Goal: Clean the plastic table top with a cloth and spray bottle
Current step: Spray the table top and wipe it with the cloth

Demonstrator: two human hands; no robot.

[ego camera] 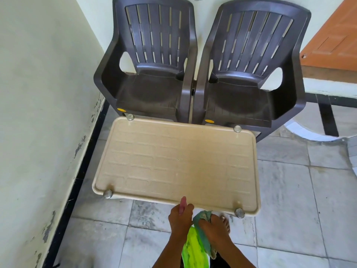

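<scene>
table (173,161) lies just ahead, long side running left-to-right; left hand (180,219) grips the spray bottle (182,205) aimed at it, right hand (214,228) bunches the cloth (201,216)

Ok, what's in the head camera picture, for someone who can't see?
At the near edge of a beige table, the left hand grips a pink spray bottle and the right hand holds a cloth. Two dark chairs stand behind the table.

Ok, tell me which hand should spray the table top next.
Left. The left hand grips the pink spray bottle at the near edge of the table top; the right hand is busy holding the cloth.
</scene>
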